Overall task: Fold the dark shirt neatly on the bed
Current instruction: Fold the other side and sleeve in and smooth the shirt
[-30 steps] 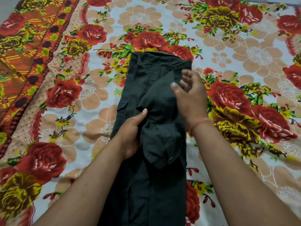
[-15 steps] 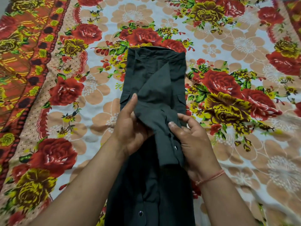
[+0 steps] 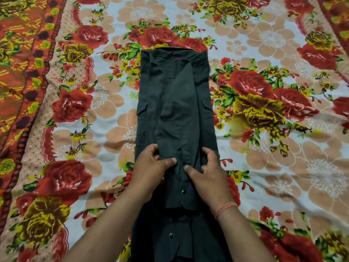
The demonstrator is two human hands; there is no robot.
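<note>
Here dark shirt (image 3: 175, 114) lies on floral bedsheet (image 3: 273, 167)

"Did you catch any writing anywhere, a label or a brand?"

"None I could read. The dark shirt (image 3: 175, 110) showed no tag or print, and its snap buttons (image 3: 183, 192) near the hands were too small to tell any stamp. The bedsheet (image 3: 264, 167) carried only flowers, far and near, left and right. No numbers or signs stood on it."
</note>
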